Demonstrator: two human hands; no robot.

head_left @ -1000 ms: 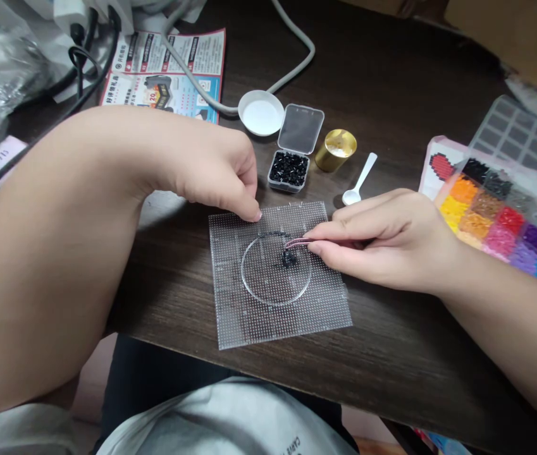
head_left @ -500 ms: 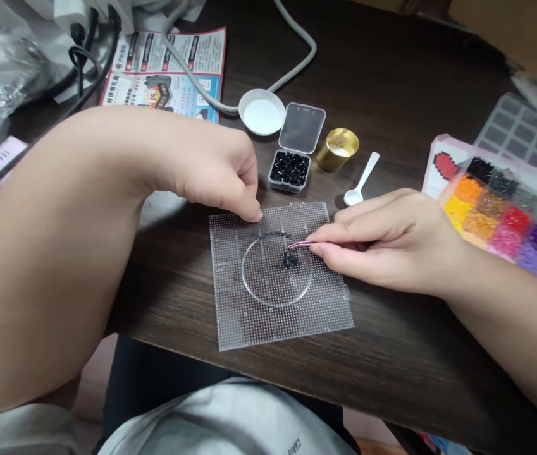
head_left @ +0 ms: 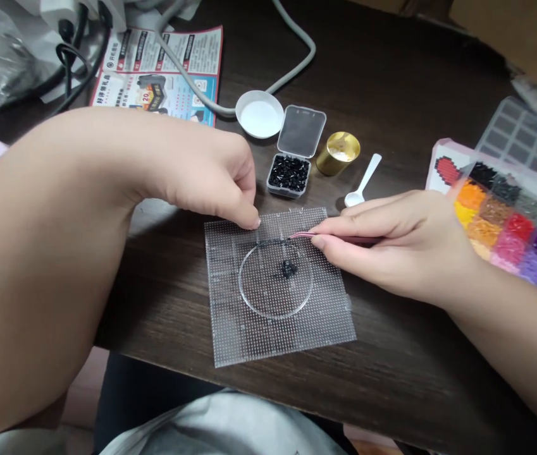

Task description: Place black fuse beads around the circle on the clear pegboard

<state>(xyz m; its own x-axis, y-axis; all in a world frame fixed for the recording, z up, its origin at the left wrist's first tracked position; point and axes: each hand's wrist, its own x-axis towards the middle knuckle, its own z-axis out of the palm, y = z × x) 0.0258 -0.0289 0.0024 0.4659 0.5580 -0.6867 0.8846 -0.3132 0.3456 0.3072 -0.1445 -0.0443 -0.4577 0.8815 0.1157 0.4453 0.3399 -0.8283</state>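
A clear pegboard (head_left: 234, 328) lies flat on the table, with a clear ring (head_left: 275, 317) on it. Inside the ring sits a small heap of black beads (head_left: 288, 269); more black beads (head_left: 271, 242) form a row along the ring's far edge. My right hand (head_left: 382, 243) pinches pink tweezers (head_left: 303, 235), their tips at the right end of that row. Whether a bead is between the tips is too small to tell. My left hand (head_left: 216, 180) is curled, its thumb tip pressed on the board's far edge; its other fingers are mostly hidden.
Behind the board stand an open clear box of black beads (head_left: 289, 174), a gold cup (head_left: 339, 153), a white dish (head_left: 259, 114) and a small white spoon (head_left: 363, 181). Sorted coloured beads (head_left: 519, 224) lie at right. A printed leaflet (head_left: 168, 69) and a grey cable (head_left: 313, 47) lie farther back.
My right hand has moved the tweezer tips from beside the bead heap away from me to the row at the ring's far edge. My left hand stays at the board; the view has shifted slightly.
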